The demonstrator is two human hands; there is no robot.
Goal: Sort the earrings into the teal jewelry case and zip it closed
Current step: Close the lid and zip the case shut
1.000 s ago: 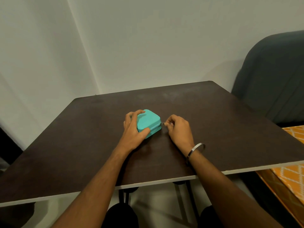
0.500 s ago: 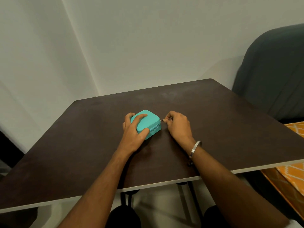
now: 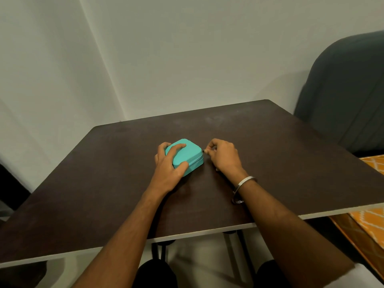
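The teal jewelry case (image 3: 188, 154) lies with its lid down near the middle of the dark table (image 3: 270, 154). My left hand (image 3: 169, 169) grips the case from its left side, fingers over the lid and thumb against the near wall. My right hand (image 3: 223, 156) sits just right of the case and pinches the small zipper pull (image 3: 204, 151) at the case's far right corner. No earrings are in sight.
A grey chair back (image 3: 349, 96) stands at the right behind the table. An orange patterned fabric (image 3: 372, 227) lies low at the right. White walls meet in a corner behind the table. A metal bangle (image 3: 242, 189) circles my right wrist.
My right hand has drawn the zipper pull along the case's right side toward the far corner. The left hand keeps its grip on the case.
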